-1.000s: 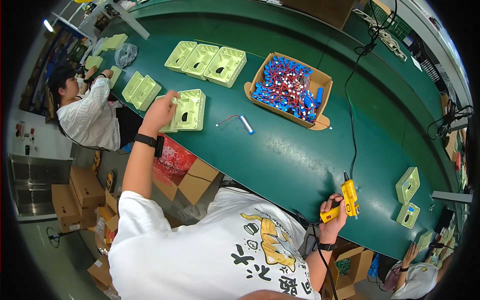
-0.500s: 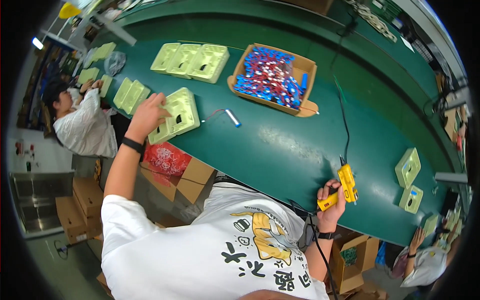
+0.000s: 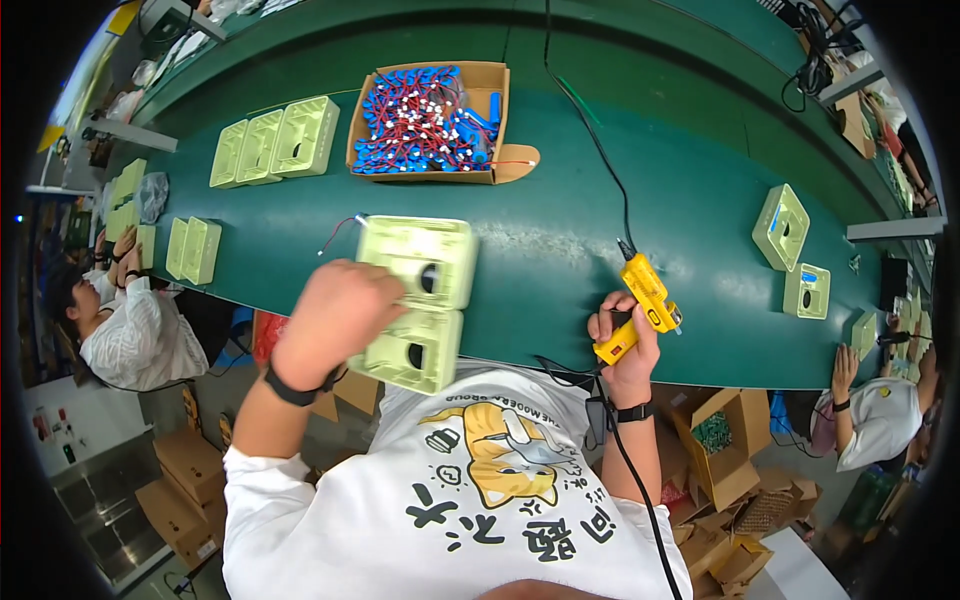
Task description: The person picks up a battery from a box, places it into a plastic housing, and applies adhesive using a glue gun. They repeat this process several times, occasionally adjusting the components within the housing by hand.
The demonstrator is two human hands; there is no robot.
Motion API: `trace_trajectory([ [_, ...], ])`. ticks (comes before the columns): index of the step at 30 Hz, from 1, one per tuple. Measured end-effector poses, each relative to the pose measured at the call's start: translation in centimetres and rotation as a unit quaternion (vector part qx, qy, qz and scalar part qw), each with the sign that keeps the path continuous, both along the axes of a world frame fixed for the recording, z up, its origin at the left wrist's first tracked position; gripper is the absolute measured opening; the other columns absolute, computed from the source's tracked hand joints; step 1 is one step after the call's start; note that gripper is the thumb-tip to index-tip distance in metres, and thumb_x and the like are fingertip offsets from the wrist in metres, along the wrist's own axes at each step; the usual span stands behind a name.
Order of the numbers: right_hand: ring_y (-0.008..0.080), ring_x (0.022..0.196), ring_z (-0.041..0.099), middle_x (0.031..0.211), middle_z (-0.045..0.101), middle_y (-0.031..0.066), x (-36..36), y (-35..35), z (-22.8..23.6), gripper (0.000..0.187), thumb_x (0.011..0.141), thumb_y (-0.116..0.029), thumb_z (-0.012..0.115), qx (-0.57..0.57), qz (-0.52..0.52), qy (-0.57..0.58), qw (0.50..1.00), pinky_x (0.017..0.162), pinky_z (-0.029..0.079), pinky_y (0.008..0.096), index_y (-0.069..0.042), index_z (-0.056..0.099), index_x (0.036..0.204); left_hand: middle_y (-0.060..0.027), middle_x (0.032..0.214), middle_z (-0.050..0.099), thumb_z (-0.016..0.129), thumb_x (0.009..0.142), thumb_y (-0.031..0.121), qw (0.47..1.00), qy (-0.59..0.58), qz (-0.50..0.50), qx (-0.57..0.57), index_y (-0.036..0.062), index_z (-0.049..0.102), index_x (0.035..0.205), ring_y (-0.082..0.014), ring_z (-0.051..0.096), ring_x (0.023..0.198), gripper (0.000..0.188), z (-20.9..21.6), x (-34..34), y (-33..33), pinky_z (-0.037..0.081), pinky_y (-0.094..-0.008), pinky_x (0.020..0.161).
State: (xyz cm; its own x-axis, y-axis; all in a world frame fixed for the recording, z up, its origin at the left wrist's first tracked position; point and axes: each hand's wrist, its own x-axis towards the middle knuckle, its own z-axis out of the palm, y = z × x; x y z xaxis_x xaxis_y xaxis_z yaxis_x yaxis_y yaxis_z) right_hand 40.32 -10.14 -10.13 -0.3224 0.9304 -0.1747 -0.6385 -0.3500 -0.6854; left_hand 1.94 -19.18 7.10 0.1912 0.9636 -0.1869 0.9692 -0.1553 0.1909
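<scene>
My left hand (image 3: 345, 310) grips a pair of pale green plastic housings (image 3: 447, 290), placed end to end, with round dark holes in their floors. They are at the table's near edge, the lower one reaching out over my shirt. A thin red wire (image 3: 335, 236) with a small white connector shows beside the upper housing; its battery is mostly hidden. My right hand (image 3: 630, 350) is closed around the handle of a yellow hot glue gun (image 3: 645, 295), its dark nozzle pointing away from me. A black cord (image 3: 640, 480) hangs from its handle.
Ahead sits a cardboard box (image 3: 430, 178) full of blue batteries with red wires. More green housings stand at the left (image 3: 275, 140) and right (image 3: 780, 228). Another black cable (image 3: 600, 150) crosses the green table (image 3: 540, 300). Co-workers sit at both ends; open cartons (image 3: 735, 440) stand below.
My left hand has brought the two housings rightward and nearer my body, beside the battery. My view has turned; the right hand still holds the glue gun.
</scene>
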Motion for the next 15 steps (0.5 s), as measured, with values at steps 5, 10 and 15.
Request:
trace_trajectory([
  [5, 0.0198, 0.072, 0.062, 0.118, 0.071, 0.0161, 0.4, -1.4, 2.0, 0.021, 0.114, -0.026, 0.065, 0.018, 0.040, -0.048, 0.998, 0.066, 0.052, 0.0372, -0.005, 0.063, 0.114, -0.0094, 0.090, 0.077, 0.090, 0.090, 0.023, 0.997, -0.039, -0.064, 0.027, 0.0096, 0.081, 0.096, -0.0327, 0.077, 0.085, 0.018, -5.9, 4.8, 4.7, 0.061, -0.0454, 0.078],
  [10, 0.0197, 0.073, 0.070, 0.114, 0.078, 0.0177, 0.2, -2.5, 7.2, 0.023, 0.115, -0.023, 0.065, 0.015, 0.162, -0.159, 0.974, 0.069, 0.058, 0.0336, -0.002, 0.067, 0.120, -0.0090, 0.092, 0.077, 0.087, 0.091, 0.014, 0.972, -0.173, -0.015, 0.158, 0.0089, 0.082, 0.102, -0.0291, 0.074, 0.075, 0.013, -8.4, 5.4, 5.2, 0.059, -0.0421, 0.073],
  [15, 0.0137, 0.073, 0.072, 0.107, 0.082, 0.0135, -3.1, -3.0, 10.0, 0.031, 0.117, -0.025, 0.066, -0.015, 0.252, -0.237, 0.938, 0.065, 0.058, 0.0284, 0.001, 0.070, 0.133, -0.0092, 0.108, 0.078, 0.079, 0.092, 0.002, 0.910, -0.311, 0.209, 0.179, 0.0092, 0.081, 0.113, -0.0299, 0.074, 0.084, 0.022, -9.5, 2.5, 2.5, 0.059, -0.0412, 0.080],
])
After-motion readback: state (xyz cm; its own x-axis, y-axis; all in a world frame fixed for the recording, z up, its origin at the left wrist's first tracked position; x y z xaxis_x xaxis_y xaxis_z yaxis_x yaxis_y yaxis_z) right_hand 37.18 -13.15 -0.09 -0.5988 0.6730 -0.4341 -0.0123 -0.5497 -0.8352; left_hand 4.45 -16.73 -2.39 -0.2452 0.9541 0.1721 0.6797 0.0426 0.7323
